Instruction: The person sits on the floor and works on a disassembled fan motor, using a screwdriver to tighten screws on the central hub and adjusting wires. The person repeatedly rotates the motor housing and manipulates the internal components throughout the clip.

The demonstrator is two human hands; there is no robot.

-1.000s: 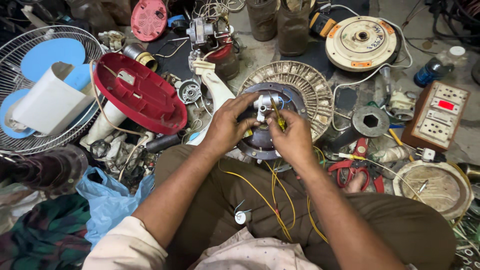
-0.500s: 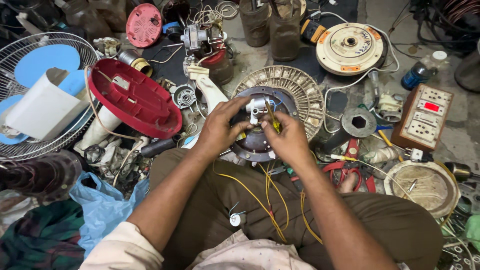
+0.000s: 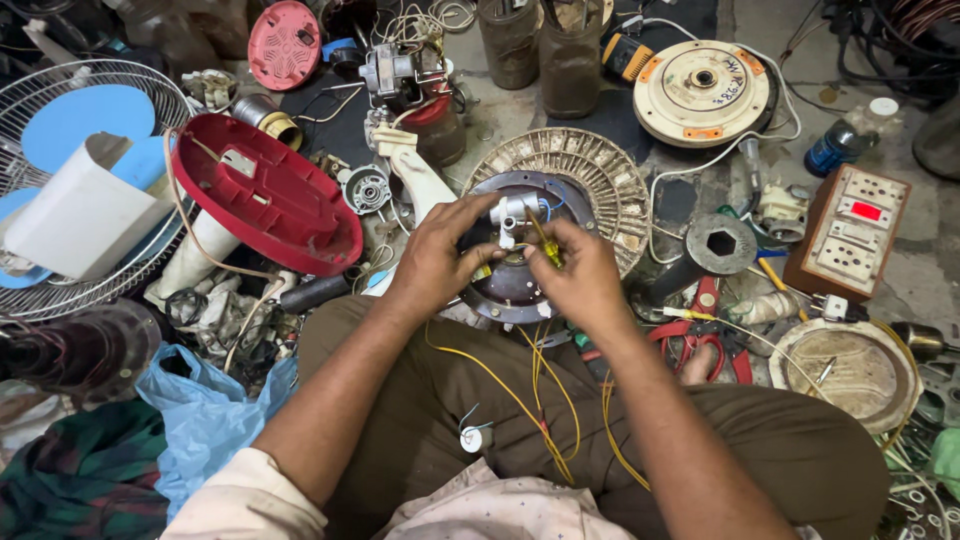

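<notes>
Centrally, the round motor plate (image 3: 510,285) rests on the person's lap. From the left, the left hand (image 3: 440,252) grips its rim, fingertips pinching the small white part (image 3: 512,212) at the top. The right hand (image 3: 580,268), equally close, pinches yellow wires (image 3: 545,240) just beside it.

Both hands (image 3: 440,255) (image 3: 580,275) forward, fingers pinched.

Round grey motor housing (image 3: 510,285), white connector (image 3: 512,212) on top, rests on lap.
</notes>
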